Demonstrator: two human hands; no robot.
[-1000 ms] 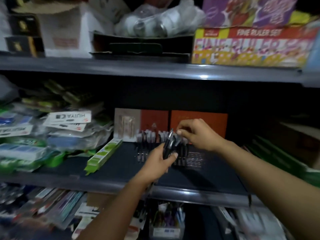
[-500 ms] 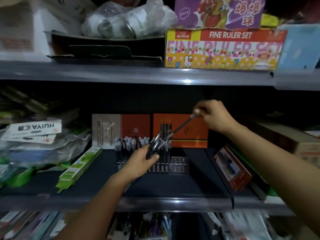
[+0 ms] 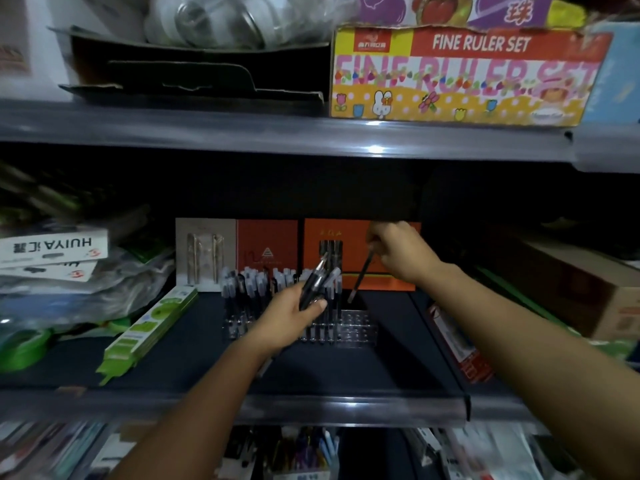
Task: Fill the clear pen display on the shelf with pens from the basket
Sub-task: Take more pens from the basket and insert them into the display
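The clear pen display [image 3: 356, 332] stands on the dark middle shelf [image 3: 346, 365], its left and middle slots filled with capped pens [image 3: 249, 285], its right slots bare. My left hand [image 3: 287, 317] grips a bundle of black pens [image 3: 315, 284] in front of the display. My right hand [image 3: 401, 254] pinches a single black pen [image 3: 362, 277] by its top, tip slanting down just above the display's right rear slots. No basket is in view.
Orange and beige pen boxes [image 3: 270, 251] stand behind the display. A green flat pack [image 3: 149, 329] lies to its left and a red pack [image 3: 457, 341] to its right. Stacked packets crowd the left. The upper shelf [image 3: 277, 129] with a ruler set box [image 3: 460, 74] overhangs.
My right hand has come down from high over the display and turned the single pen tip-down toward the right slots. My left hand with the bundle stays in place.
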